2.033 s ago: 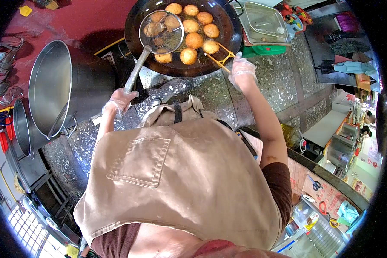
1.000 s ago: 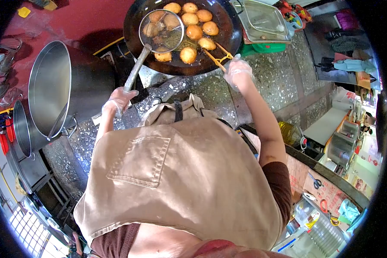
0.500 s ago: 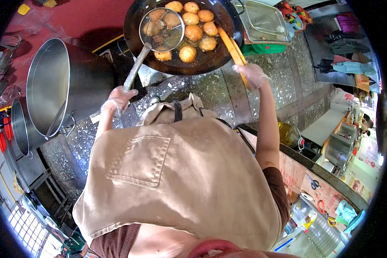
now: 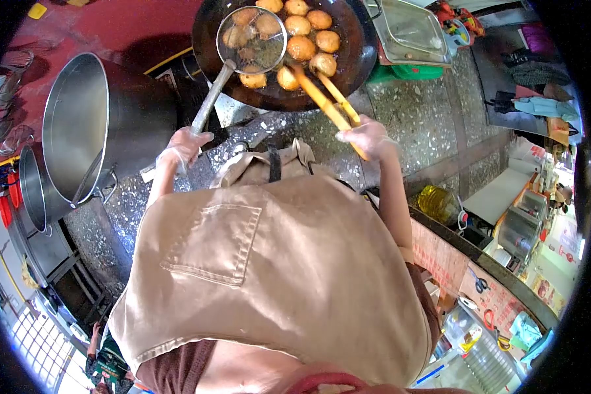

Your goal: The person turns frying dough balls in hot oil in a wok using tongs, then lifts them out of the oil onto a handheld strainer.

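Sticks [image 4: 323, 100]: swung inward and parted, tips back among fried balls [image 4: 301, 48]
Right hand [image 4: 372, 139]: closed round both
Left hand [image 4: 185, 146]: wrapped round strainer handle [image 4: 213, 97]

The fried balls [image 4: 301, 48] were golden brown, some of them paler in patches, against a black wok [image 4: 353, 65]. The strainer [image 4: 264, 55] was silver-grey with a fine mesh pattern, and the chopsticks [image 4: 325, 105] were yellow-tan. Plain beige coloured the apron [image 4: 295, 262], with stitched lines outlining its pocket [image 4: 213, 244]; the sleeves [image 4: 180, 364] were dark brown. White flecks speckled the grey floor [image 4: 414, 125], crossed by brownish-grey bands. The large pot [image 4: 141, 118] was metallic grey. An oil bottle [image 4: 437, 202] looked yellow, a tray [image 4: 410, 72] bright green, a hanging cloth [image 4: 546, 107] pale blue, and the window [image 4: 38, 341] white with a dark grid.
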The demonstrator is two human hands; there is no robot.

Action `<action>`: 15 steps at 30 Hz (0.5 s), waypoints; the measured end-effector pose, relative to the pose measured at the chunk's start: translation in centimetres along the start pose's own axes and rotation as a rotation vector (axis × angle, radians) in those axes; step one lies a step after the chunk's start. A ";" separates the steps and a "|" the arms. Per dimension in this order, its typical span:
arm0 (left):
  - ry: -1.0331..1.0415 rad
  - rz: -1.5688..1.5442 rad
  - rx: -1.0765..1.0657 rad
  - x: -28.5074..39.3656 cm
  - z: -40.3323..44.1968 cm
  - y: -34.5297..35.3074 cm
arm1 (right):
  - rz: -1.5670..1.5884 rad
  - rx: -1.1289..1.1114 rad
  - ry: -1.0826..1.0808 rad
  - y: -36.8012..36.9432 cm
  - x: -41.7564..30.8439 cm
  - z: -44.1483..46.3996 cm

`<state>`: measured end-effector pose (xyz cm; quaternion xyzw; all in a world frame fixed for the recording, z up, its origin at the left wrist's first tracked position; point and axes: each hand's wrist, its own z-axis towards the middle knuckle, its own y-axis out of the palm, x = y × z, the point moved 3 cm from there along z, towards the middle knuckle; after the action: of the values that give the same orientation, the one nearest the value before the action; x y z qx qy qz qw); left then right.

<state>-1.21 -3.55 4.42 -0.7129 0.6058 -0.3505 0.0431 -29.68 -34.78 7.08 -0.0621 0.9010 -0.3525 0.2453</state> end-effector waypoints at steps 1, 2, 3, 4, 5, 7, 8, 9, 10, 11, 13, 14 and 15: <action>0.005 -0.011 -0.009 -0.1 0.1 0.1 | -0.161 0.026 0.033 -0.9 -2.1 -1.4; 0.010 -0.021 -0.020 -0.1 0.1 0.1 | -0.159 0.026 0.034 -1.2 -2.6 -1.5; 0.010 -0.017 -0.023 0.0 0.0 0.1 | -0.195 0.010 0.008 -1.4 -3.0 -1.2; -0.002 -0.033 -0.014 0.1 -0.2 0.1 | -0.233 -0.007 -0.018 -1.5 -3.3 -0.9; -0.013 -0.052 -0.003 0.2 -0.4 0.0 | -0.300 -0.030 -0.029 -1.6 -3.7 -0.4; -0.005 -0.036 -0.007 -0.2 -0.1 0.0 | -0.337 -0.078 -0.042 -1.9 -4.4 0.6; 0.001 -0.021 -0.008 -0.2 0.1 -0.1 | -0.375 -0.126 -0.057 -2.0 -4.8 0.9; 0.005 -0.026 -0.003 -0.1 0.1 -0.2 | -0.407 -0.063 -0.074 -2.2 -5.4 0.6; 0.028 -0.016 -0.004 0.1 0.0 -0.2 | -0.410 -0.060 -0.079 -2.0 -5.7 0.4; 0.047 -0.005 -0.008 0.0 -0.1 -0.1 | -0.504 0.030 -0.119 -1.9 -6.0 0.3; 0.043 -0.010 -0.024 -0.3 0.1 -0.2 | -0.662 0.236 -0.258 -1.4 -6.5 -0.4; 0.046 -0.012 -0.040 -0.4 0.3 -0.1 | -0.664 0.228 -0.256 -0.8 -6.1 -0.3; 0.045 0.004 -0.031 -0.4 0.4 -0.2 | -0.778 0.323 -0.308 -0.5 -6.3 -0.4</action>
<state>-0.86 -3.33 4.04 -0.7042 0.6134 -0.3570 0.0189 -24.41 -33.10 10.18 -0.4091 0.6970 -0.5412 0.2322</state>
